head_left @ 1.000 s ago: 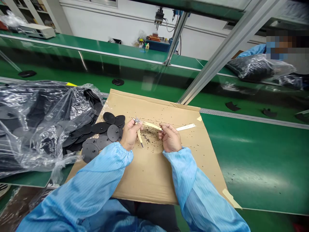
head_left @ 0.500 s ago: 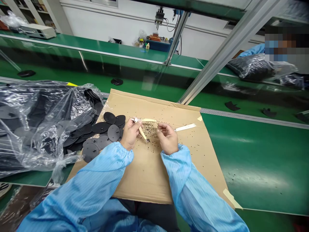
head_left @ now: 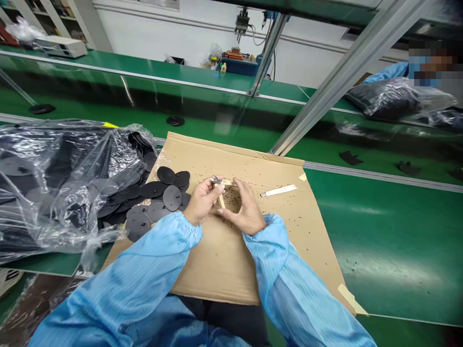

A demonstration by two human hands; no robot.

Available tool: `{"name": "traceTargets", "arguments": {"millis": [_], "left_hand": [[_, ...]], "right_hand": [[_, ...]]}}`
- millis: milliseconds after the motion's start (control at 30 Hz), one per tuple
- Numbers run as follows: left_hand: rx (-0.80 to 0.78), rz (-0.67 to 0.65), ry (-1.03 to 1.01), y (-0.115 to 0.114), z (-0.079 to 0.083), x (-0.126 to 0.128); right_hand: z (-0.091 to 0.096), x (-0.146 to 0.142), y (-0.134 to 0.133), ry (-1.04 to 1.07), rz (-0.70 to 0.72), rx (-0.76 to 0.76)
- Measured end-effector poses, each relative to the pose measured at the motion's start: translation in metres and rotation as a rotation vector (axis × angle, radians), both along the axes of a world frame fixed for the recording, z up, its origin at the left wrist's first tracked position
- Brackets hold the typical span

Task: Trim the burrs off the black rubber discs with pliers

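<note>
Clear bag (head_left: 72, 168) bulging with black discs (head_left: 121, 196) by the cardboard's (head_left: 217, 274) left edge, slim white tool (head_left: 282, 191) toward its right! Left hand (head_left: 201, 200) pinches pliers (head_left: 217, 180); right hand (head_left: 249, 212), spread wide, spans their handles (head_left: 221, 200).

On our brown cardboard sheet (head_left: 217, 270) we've small black bits (head_left: 232, 195) mid, a slim flat white tool (head_left: 280, 191) R of them, thin round black discs (head_left: 172, 198) L. Over the sheet, pale-yellow-handled metal nippers (head_left: 222, 199) sit in our bare L hand (head_left: 202, 200); a bulging clear plastic bag (head_left: 68, 178) w/ more discs lies further L.
</note>
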State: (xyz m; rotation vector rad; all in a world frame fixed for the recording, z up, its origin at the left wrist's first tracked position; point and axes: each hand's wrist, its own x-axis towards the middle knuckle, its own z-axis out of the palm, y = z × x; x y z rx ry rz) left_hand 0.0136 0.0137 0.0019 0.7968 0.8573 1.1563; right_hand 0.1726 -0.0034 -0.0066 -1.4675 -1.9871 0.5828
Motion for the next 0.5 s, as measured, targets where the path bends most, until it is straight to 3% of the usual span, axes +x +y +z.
{"name": "traceTargets", "arguments": {"millis": [100, 300, 500], "left_hand": [[-0.006, 0.015, -0.014, 0.0000, 0.0021, -0.0004], [-0.060, -0.048, -0.104, -0.0004, 0.0039, -0.0006], [-0.010, -0.118, -0.068, -0.0008, -0.0013, -0.0007]], "right_hand": [[0.0005, 0.0004, -0.0001, -0.015, 0.016, 0.029], [0.0040, -0.0040, -0.0013, 0.097, -0.104, 0.115], [0.0065, -0.0075, -0.0021, 0.204, -0.175, 0.009]]}}
